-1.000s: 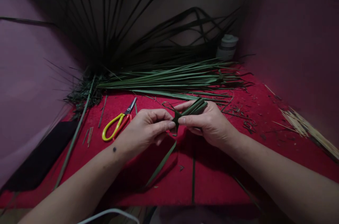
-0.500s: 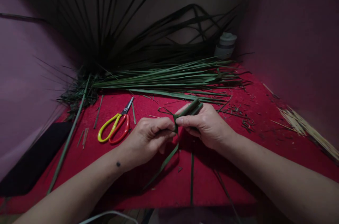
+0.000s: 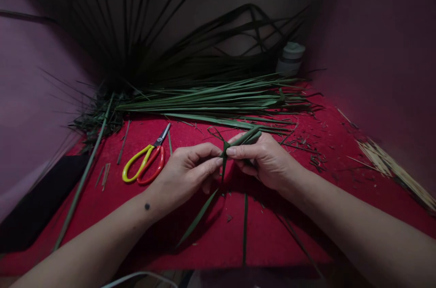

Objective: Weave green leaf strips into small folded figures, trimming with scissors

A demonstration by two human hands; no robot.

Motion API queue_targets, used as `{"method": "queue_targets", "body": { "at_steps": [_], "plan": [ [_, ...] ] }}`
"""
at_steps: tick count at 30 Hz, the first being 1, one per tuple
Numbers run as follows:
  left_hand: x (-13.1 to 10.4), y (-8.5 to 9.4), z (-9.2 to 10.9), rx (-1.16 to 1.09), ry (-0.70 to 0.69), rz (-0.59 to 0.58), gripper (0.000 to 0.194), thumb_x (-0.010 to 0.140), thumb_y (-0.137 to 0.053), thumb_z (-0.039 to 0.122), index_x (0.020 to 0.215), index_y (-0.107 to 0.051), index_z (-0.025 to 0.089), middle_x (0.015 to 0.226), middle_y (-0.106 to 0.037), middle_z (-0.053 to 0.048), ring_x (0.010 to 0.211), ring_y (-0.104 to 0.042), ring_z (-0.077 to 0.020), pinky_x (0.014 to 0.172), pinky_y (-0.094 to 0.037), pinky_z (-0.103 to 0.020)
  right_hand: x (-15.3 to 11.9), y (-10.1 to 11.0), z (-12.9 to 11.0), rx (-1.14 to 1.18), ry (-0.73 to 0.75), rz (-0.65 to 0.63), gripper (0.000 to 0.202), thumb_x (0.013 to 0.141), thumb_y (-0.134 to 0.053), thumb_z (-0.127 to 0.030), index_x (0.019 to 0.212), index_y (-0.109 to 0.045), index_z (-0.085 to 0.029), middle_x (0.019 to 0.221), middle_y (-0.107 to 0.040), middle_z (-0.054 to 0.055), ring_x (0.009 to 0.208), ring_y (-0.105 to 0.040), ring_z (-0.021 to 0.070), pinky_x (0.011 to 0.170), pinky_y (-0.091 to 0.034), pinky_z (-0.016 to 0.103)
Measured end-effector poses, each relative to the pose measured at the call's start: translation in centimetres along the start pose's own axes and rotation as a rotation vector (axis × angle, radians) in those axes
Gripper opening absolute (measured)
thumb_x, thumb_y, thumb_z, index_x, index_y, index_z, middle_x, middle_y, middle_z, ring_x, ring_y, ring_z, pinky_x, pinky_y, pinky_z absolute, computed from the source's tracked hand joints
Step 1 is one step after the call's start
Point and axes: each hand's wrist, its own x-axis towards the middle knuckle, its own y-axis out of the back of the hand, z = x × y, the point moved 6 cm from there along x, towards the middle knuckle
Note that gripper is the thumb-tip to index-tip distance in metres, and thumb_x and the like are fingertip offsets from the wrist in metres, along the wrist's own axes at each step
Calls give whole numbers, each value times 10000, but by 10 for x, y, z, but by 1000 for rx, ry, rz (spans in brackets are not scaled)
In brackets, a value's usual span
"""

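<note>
Rolled or folded green leaf strips (image 3: 250, 136) lie in my right hand (image 3: 262, 156), whose thumb presses on them near a knot-like crossing. My left hand (image 3: 195, 167) pinches the leaf at that crossing, thumb against fingers, touching close to my right thumb. A thin loop of leaf sticks up above the crossing, and a pointed end hangs below it. A longer green strip (image 3: 197, 220) slants down under my left hand. Scissors (image 3: 148, 158) with one yellow and one red handle lie left of my left hand, blades pointing away.
Behind my hands lies a pile of long green leaves (image 3: 204, 101). A white cup-like container (image 3: 290, 58) stands at the back right. Pale thin sticks (image 3: 391, 165) lie at the right, a dark flat object (image 3: 44, 201) at the left. Leaf scraps dot the red cloth (image 3: 211, 251).
My left fingers have shifted their pinch and opened out slightly at the crossing. The hanging strip has swung a little to the left. The view has moved slightly.
</note>
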Motion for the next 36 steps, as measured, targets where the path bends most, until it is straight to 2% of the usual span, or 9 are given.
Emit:
{"method": "queue_targets", "body": {
  "at_steps": [3, 7, 12, 15, 18, 21, 26, 31, 36],
  "plan": [
    [0, 3, -2, 111, -23, 34, 160, 802, -524, 272, 716, -573, 147, 511, -521, 40, 381, -458, -63, 376, -364, -163, -1, -2, 1, -11, 9, 0, 159, 574, -717, -218, 623, -599, -122, 442, -427, -66, 361, -298, 30, 323, -137, 174],
    [0, 3, -2, 173, -17, 3, 175, 798, -521, 266, 673, -552, 148, 516, -529, 32, 370, -460, -66, 364, -358, -165, -3, -3, 3, 5, -27, 42, 190, 553, -732, -211, 555, -564, -122, 425, -422, -66, 356, -272, 22, 330, -124, 177],
    [-2, -2, -2, 125, -23, -22, 196, 802, -522, 270, 648, -537, 149, 505, -514, 41, 366, -419, -46, 357, -328, -148, -5, -1, 2, 137, -51, 112, 193, 494, -753, -168, 557, -578, -116, 470, -506, -47, 400, -387, 29, 354, -210, 159],
    [-2, -4, -5, 68, 12, -22, 214, 806, -520, 283, 644, -528, 145, 506, -517, 40, 357, -409, -38, 352, -309, -144, -2, 0, 2, 142, -55, 81, 191, 497, -754, -165, 575, -586, -117, 472, -497, -53, 392, -372, 26, 337, -187, 158],
    [0, -4, -7, -9, 49, -7, 208, 796, -530, 288, 647, -520, 144, 509, -518, 41, 348, -410, -38, 344, -298, -146, 1, -2, 1, 131, -13, -5, 200, 549, -740, -207, 555, -559, -121, 458, -468, -54, 370, -332, 27, 312, -139, 171],
    [2, -4, -7, -43, 59, -20, 180, 787, -541, 281, 674, -542, 142, 508, -518, 44, 352, -424, -44, 345, -310, -148, 1, -3, 3, 109, -34, -30, 235, 583, -729, -237, 525, -532, -123, 438, -457, -49, 355, -320, 30, 303, -131, 178],
    [3, -5, -10, -34, 64, -35, 178, 789, -532, 264, 657, -537, 145, 491, -510, 52, 344, -423, -48, 343, -319, -151, -1, -2, 11, 123, -99, 25, 225, 565, -738, -212, 510, -541, -118, 415, -442, -57, 337, -316, 21, 291, -139, 160],
    [3, -9, -12, -20, 37, -51, 145, 801, -520, 245, 694, -540, 150, 502, -516, 53, 363, -443, -53, 352, -340, -151, -1, 2, 15, 196, -131, 152, 164, 523, -739, -170, 546, -590, -107, 437, -491, -42, 332, -339, 18, 270, -158, 140],
    [1, -12, -11, -42, 43, -60, 191, 810, -523, 244, 647, -507, 147, 506, -529, 49, 362, -428, -36, 355, -325, -136, -1, 2, 13, 240, -128, 178, 143, 530, -722, -151, 525, -586, -106, 403, -475, -44, 312, -328, 16, 260, -159, 137]
  ]
}}
